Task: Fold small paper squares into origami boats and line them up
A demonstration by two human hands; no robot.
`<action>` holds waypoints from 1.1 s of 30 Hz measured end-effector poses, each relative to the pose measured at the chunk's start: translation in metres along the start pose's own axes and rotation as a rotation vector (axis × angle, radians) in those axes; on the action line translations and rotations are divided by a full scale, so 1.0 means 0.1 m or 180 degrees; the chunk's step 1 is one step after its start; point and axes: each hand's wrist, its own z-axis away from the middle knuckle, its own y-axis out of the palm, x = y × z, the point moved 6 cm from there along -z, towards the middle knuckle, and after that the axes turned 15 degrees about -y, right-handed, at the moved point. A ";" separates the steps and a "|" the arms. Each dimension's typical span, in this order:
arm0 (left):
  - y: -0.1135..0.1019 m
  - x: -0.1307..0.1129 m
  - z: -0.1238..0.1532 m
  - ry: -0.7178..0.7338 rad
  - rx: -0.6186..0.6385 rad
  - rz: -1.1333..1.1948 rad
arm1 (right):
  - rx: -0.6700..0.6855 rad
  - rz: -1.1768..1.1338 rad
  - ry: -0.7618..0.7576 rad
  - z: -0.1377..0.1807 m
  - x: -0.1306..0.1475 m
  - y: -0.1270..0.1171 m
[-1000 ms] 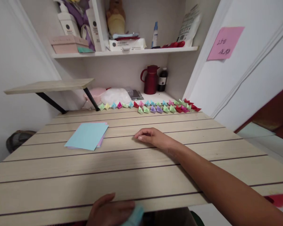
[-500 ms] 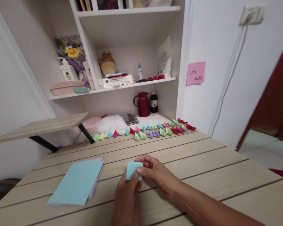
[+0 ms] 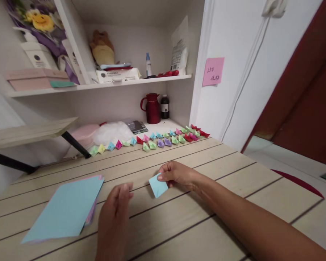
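Note:
My right hand (image 3: 176,174) pinches a small folded square of light blue paper (image 3: 158,186) by its upper right edge, thumb on top. A crease shows on the paper, which is held at a tilt over the wooden table. To the left, my left hand (image 3: 116,204) is apart from the paper and holds nothing; its fingers are loosely stretched out and slightly blurred. Beyond that hand lies a stack of coloured paper sheets (image 3: 67,208), a light blue one on top and pink edges showing beneath.
Small folded paper boats (image 3: 152,145) in several colours line the back of the slatted table (image 3: 206,232). Behind them stand a red thermos jug (image 3: 153,110) and a dark bottle (image 3: 164,107). A raised wooden shelf (image 3: 32,133) on black legs is at the left.
My left hand has let go of the blue paper and moved left. The right hand keeps the paper, now turned corner-down. The view has shifted right and down.

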 end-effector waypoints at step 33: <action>0.22 0.25 0.43 0.1943 0.1154 -0.3648 | 0.0790 0.2721 -0.2152 0.37 0.48 0.59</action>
